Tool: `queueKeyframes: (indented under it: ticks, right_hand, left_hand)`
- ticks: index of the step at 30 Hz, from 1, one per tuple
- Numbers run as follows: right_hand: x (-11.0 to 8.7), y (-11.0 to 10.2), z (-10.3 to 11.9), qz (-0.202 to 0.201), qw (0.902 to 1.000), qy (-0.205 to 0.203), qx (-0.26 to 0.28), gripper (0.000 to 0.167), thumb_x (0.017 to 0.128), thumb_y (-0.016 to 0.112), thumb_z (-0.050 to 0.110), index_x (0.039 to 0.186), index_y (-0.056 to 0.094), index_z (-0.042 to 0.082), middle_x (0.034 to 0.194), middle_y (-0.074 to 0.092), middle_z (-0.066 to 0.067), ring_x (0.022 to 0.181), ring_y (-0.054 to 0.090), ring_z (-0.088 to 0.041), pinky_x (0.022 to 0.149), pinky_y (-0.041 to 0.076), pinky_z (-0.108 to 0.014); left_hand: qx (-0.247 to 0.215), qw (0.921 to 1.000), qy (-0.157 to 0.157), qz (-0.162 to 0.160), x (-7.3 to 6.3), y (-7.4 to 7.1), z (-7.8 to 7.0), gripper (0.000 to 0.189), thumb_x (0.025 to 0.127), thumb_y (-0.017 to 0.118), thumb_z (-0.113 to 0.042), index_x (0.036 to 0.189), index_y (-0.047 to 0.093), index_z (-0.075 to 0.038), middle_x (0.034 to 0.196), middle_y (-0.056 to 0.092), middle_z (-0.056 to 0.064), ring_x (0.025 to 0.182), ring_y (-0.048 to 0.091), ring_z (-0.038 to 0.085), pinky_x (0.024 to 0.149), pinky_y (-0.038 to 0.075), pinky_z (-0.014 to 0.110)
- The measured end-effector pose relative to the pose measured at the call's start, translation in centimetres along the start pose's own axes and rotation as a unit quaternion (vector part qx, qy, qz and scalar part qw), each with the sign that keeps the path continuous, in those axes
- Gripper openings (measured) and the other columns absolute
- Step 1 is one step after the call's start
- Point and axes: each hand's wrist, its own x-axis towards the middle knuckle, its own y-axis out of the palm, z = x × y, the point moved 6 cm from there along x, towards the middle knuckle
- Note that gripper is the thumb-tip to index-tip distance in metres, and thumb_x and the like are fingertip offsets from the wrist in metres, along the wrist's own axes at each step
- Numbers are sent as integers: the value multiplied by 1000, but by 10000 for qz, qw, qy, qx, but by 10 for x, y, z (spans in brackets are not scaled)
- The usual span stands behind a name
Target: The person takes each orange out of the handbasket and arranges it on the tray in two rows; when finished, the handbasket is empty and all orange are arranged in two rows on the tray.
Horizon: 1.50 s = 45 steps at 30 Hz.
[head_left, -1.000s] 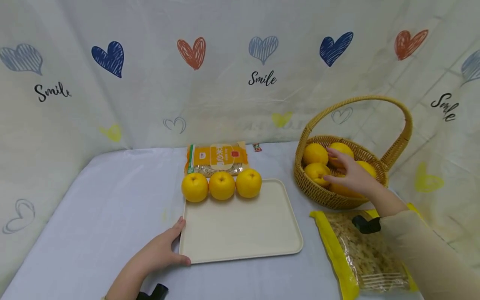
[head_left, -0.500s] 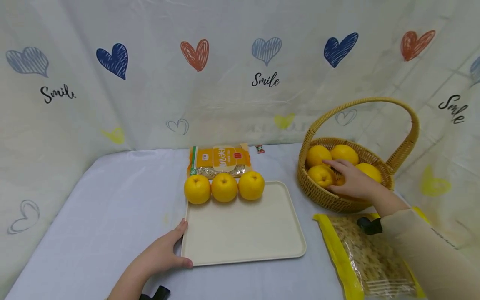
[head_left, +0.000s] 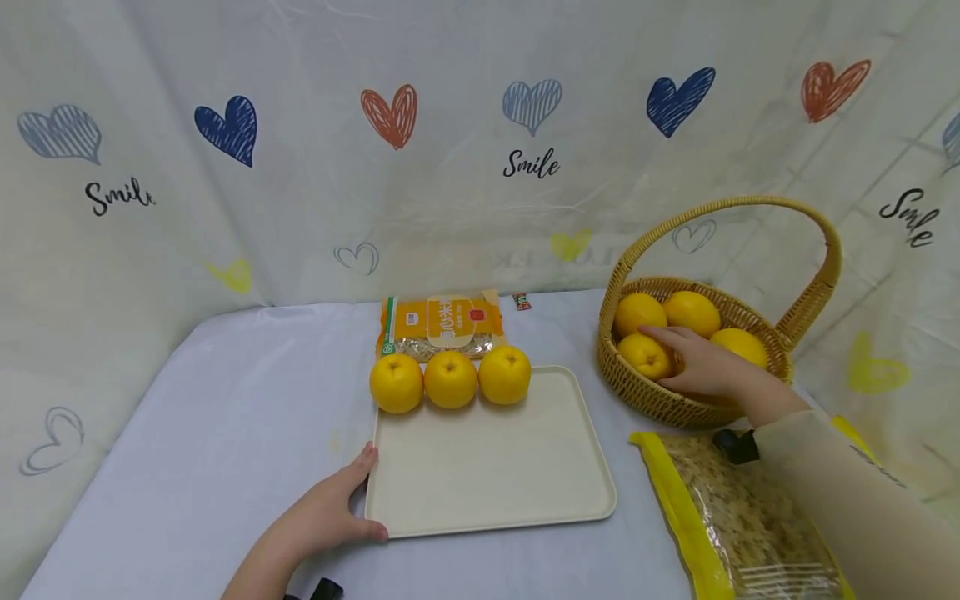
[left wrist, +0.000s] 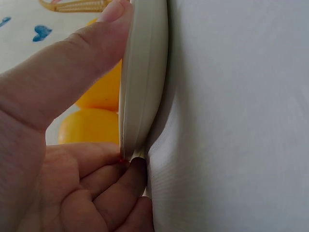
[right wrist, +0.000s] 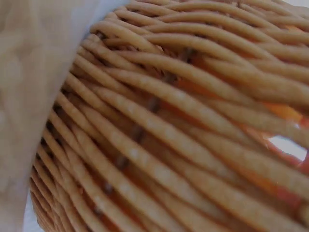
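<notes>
My left hand (head_left: 326, 512) holds the left edge of a cream tray (head_left: 495, 479). In the left wrist view its thumb (left wrist: 72, 72) lies along the rim and the other fingers curl at the edge near the cloth. Three yellow oranges (head_left: 451, 380) sit in a row along the tray's far edge. My right hand (head_left: 705, 364) reaches inside the wicker basket (head_left: 645, 404), index finger and thumb spread at the right side of the front-left orange (head_left: 647, 357). Its other fingers and what lies under the palm are hidden. The right wrist view shows mostly basket weave.
More oranges (head_left: 692, 312) lie in the basket under its tall arched handle (head_left: 731, 202). An orange food packet (head_left: 442, 321) and a tiny wrapper (head_left: 522, 302) lie behind the tray. A yellow-edged bag (head_left: 738, 508) lies before the basket, under the right sleeve (head_left: 847, 500).
My right hand has sunk deeper into the basket, its fingers coming in against the oranges. The left hand stays on the tray edge. The head view has shifted slightly.
</notes>
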Motion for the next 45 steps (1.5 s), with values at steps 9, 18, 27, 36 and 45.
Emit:
queueKeyframes:
  ticks: [9, 18, 27, 36, 45]
  right_hand:
    - [5, 1, -3, -60, 9996, 35, -283, 73, 78, 68, 22, 140, 32, 8, 134, 34, -29, 117, 40, -43, 91, 39, -59]
    - [-8, -30, -2, -988, 9943, -16, 399, 80, 75, 72, 22, 139, 29, 1, 130, 38, -29, 113, 38, -43, 84, 37, -57]
    - [-19, -34, 32, -1839, 9707, -144, 1537, 74, 77, 70, 15, 137, 29, 3, 130, 23, -27, 102, 37, -29, 68, 38, -5]
    - [-6, -15, 86, -1498, 9580, 41, 2447, 80, 83, 66, 18, 143, 16, 6, 133, 32, -20, 102, 48, -28, 75, 43, -10]
    - [10, 23, 101, -1129, 9425, 754, 3053, 85, 82, 66, 29, 146, 12, 9, 146, 23, -19, 126, 37, -37, 104, 34, -51]
  left_hand:
    - [-43, 10000, 6, -8, -2, 1, -2, 112, 52, 82, -46, 143, 28, -8, 150, 24, 6, 135, 28, 32, 107, 25, 52]
    - [159, 9997, 152, -103, 1, -2, -4, 111, 54, 82, -46, 143, 28, -8, 150, 24, 7, 134, 30, 33, 106, 27, 52]
    - [190, 9998, 71, -70, 1, -6, -4, 113, 53, 82, -46, 143, 26, -8, 150, 24, 8, 134, 29, 33, 106, 27, 52]
    - [157, 9998, 11, -79, 1, -3, -2, 113, 52, 83, -46, 143, 27, -8, 150, 24, 8, 134, 29, 33, 106, 27, 52]
    - [140, 9999, 16, -80, 1, -1, -1, 114, 50, 83, -47, 142, 28, -6, 150, 24, 9, 135, 28, 33, 106, 26, 53]
